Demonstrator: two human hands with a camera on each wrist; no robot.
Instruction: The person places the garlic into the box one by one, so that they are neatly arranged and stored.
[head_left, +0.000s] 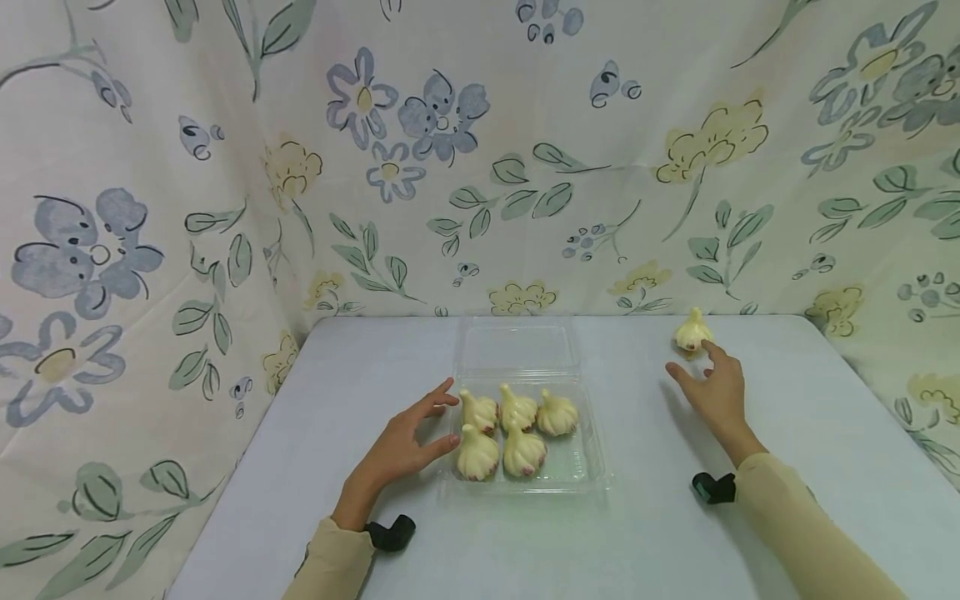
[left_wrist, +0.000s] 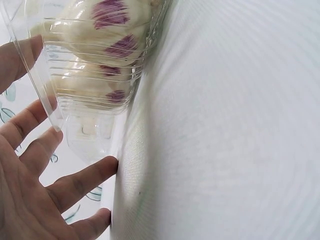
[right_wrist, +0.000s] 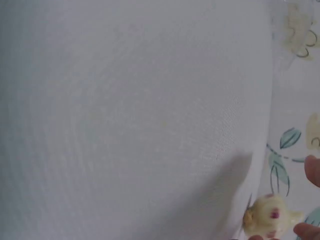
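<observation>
Clear container (head_left: 567,460) holds five garlic bulbs (head_left: 523,454). Left hand (head_left: 399,442): fingers spread, at container's nine o'clock. Right hand (head_left: 718,396): fingers parted, near single bulb (head_left: 691,332) at container's two o'clock.

Floral fabric (head_left: 517,108) is hanging across the upper frame and down its left and right sides, screening a plain white table (head_left: 645,533) at lower centre and marking a curtained-off tabletop workspace, building type indeterminable.
</observation>
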